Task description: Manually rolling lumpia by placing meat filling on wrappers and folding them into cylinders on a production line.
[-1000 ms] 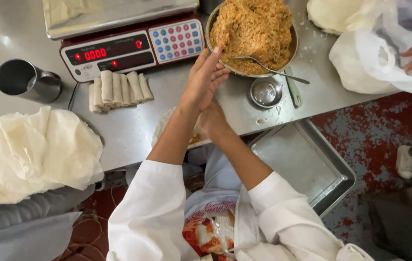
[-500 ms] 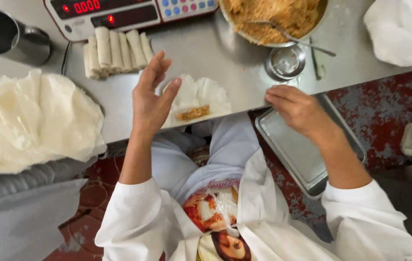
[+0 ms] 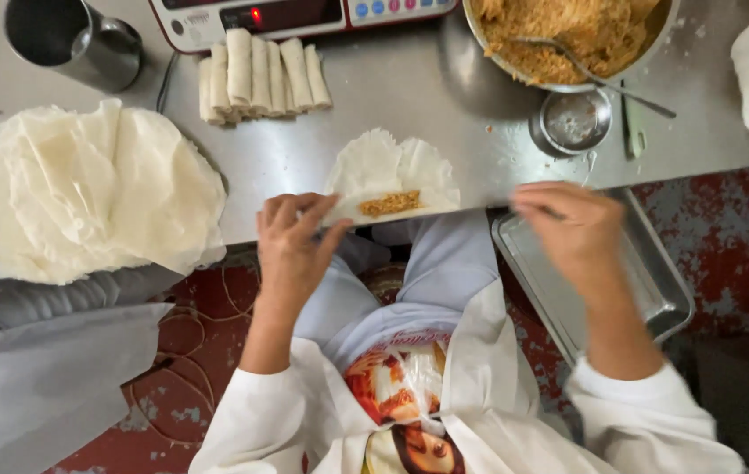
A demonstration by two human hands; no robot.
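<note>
The left hand (image 3: pixel 291 241) pinches the near left edge of a thin round wrapper (image 3: pixel 392 180) at frame centre, fingers curled on it. The right hand (image 3: pixel 572 228), blurred, hovers loosely spread over the desk (image 3: pixel 427 83) edge, holding nothing. A strip of filling (image 3: pixel 389 204) lies on the wrapper. 6 finished rolls (image 3: pixel 260 75) sit upper left.

Left hand (image 3: pixel 291 241) pinching — right hand (image 3: pixel 572 233) hovering.

Bright even overhead light; soft glare on steel table (image 3: pixel 410 96); right hand (image 3: pixel 572 233) motion-blurred.
</note>
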